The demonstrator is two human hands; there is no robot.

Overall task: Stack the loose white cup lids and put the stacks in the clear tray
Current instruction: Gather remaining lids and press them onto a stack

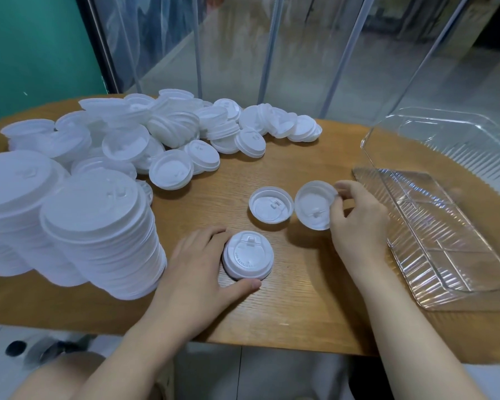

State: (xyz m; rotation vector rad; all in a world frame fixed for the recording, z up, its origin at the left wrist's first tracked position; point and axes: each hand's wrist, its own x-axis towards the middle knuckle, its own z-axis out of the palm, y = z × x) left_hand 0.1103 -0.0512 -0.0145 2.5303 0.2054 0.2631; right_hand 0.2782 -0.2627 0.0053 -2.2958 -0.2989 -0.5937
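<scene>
- The wooden table carries everything; the step in hand, as I judge it, is starting a fresh stack from three single lids near the front edge.
- The tall lid stacks stand at the left, just beside the left forearm; reaching past them calls for care, since a knock could topple them.
- The heap of loose lids sprawls across the far left of the table, well apart from both hands.
- The clear tray lies at the right edge, near the right wrist, and no lids show in it; a second clear piece stands beyond it, perhaps its cover.
- The left hand cups the dome-up lid, fingers curved at its left side and thumb at its near rim, steadying it as a base.
- The right hand pinches the tilted lid by its right rim, hollow side facing the camera.
- To do this well, that lid should probably be turned dome-up to match the base, then set squarely over it and pressed until it nests.
- The upturned lid lies flat between the hands, beside the tilted one, touched by neither hand; it would need flipping too.
</scene>
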